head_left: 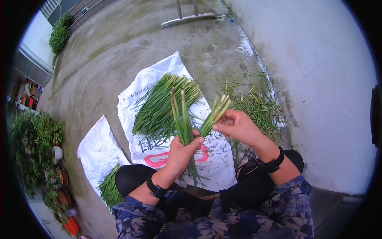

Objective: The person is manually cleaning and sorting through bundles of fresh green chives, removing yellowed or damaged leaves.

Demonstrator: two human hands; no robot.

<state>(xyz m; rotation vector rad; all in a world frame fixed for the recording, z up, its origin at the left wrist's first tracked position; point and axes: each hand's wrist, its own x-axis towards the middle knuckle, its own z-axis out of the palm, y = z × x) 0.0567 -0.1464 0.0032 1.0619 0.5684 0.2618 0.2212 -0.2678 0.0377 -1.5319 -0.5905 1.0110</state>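
My left hand grips a bunch of garlic chives in front of my knees, pale stem ends up and green leaves hanging below the fist. The bunch forks at the top. My right hand pinches the right-hand portion of stems near the pale ends with thumb and fingers. Beyond both hands, a large heap of chives lies on a flattened white woven sack with printing on it. Bits of leaf are scattered over the sack's near part.
Loose trimmings are strewn on the concrete floor by the white wall at right. A second white sack at left bears more chives. Potted plants line the far left. A metal stand foot rests ahead.
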